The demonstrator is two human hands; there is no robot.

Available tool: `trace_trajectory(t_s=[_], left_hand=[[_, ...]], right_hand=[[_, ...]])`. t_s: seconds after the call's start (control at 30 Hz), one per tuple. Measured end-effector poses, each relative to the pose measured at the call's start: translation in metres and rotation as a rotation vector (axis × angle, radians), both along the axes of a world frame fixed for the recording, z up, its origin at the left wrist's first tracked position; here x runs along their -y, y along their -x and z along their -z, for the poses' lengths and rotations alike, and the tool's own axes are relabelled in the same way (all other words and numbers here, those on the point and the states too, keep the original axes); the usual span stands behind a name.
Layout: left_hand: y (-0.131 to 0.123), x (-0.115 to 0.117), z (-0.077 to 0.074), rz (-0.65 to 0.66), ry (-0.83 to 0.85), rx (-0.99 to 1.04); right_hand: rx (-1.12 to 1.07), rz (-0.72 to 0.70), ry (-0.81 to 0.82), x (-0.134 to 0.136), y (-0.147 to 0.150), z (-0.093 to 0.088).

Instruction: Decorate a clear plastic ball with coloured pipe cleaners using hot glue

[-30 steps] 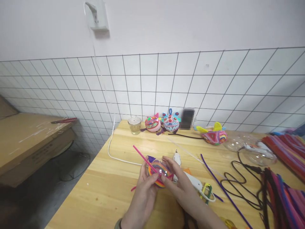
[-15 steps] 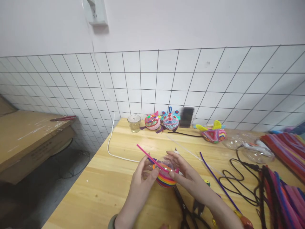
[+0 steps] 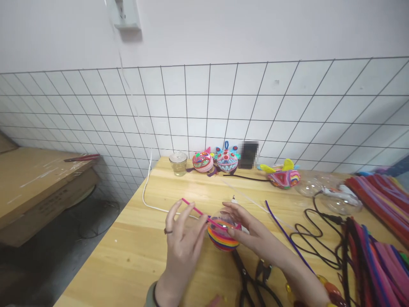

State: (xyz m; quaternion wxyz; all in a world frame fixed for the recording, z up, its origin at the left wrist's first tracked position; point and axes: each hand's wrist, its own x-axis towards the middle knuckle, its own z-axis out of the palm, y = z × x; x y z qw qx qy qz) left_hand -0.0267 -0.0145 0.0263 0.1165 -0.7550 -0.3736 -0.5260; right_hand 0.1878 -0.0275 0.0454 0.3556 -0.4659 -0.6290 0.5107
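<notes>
In my right hand (image 3: 251,230) is a clear plastic ball (image 3: 223,244), its lower half wrapped in rainbow bands of fuzzy pipe cleaner; the fingers curl round its far side and the thumb presses on its near side. A pink pipe cleaner (image 3: 195,209) lies across the ball's front under that thumb, its free end sticking out up and to the left. My left hand (image 3: 185,238) pinches this strip between thumb and forefinger just left of the ball, other fingers raised along it. Black scissors (image 3: 244,273) lie below the ball.
Finished colourful ornaments (image 3: 226,160) and a glass cup (image 3: 178,164) stand along the tiled wall. On the right are clear plastic balls (image 3: 340,202), a coiled black cable (image 3: 315,232), a purple pipe cleaner (image 3: 287,234) and bundles of pipe cleaners (image 3: 377,256). A cardboard box (image 3: 47,183) is at left.
My left hand has come off the ball's side and moved left along the pink pipe cleaner. The right hand stays on the ball. The view has shifted slightly.
</notes>
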Motion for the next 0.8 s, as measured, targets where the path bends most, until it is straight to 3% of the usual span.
trace_trajectory(t_s=[0.1,0.4,0.57,0.8], left_hand=[[-0.0023,-0.0003,-0.0016,0.058,-0.038,-0.091],[-0.0038,-0.0037,0.0025,0.097,-0.055,-0.032],[-0.0026,-0.0027,-0.002,0.147,0.016,-0.076],[-0.0051,-0.0036,-0.0004,0.207,0.137,0.045]], right_hand=[[0.033,0.005,0.008,0.001,-0.0008,0.0007],[-0.002,-0.023,0.024,0.002,0.0002,0.0014],[-0.03,-0.011,0.022,0.0038,0.0013,0.0021],[-0.058,0.015,-0.001,0.001,-0.0004,0.0085]])
